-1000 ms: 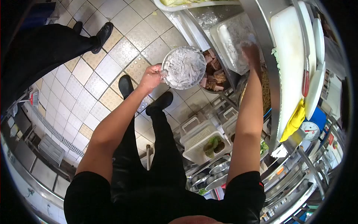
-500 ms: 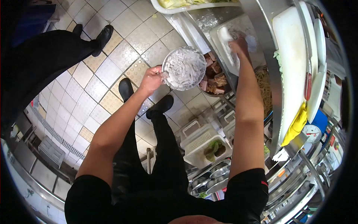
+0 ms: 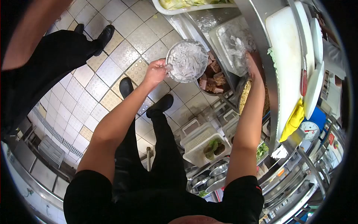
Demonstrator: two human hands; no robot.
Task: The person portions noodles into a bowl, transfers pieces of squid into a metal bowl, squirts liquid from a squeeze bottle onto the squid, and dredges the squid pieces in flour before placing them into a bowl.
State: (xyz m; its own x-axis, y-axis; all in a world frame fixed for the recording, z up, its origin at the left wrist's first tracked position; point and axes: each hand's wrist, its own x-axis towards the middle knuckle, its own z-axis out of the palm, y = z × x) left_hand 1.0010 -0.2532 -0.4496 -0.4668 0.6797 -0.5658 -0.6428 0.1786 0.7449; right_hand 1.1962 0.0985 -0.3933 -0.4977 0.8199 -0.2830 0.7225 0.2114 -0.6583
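Note:
My left hand (image 3: 157, 71) grips the near left rim of a round bowl (image 3: 168, 59), its fingers dusted white. Pale strips coated in white powder (image 3: 189, 58) fill the bowl, which is held out above the floor beside the counter. Down at the near right side of a clear plastic tub (image 3: 220, 37) is my right hand (image 3: 254, 61). White powder and pale, powdery clumps (image 3: 237, 44) lie in this tub around the fingers. Powder and blur hide the fingertips, and I cannot tell whether they hold anything.
Chunks of browned meat (image 3: 214, 80) sit in a pan below the tub, with noodles (image 3: 244, 97) nearby. White cutting boards (image 3: 285, 41), a yellow cloth (image 3: 293, 121) and a dial scale (image 3: 309, 130) line the right. Another person's leg (image 3: 56, 52) and arm (image 3: 28, 33) are at left.
My right hand has moved toward me within the tub. The bowl in my left hand has shifted slightly up and right. Another person's arm has come in at upper left.

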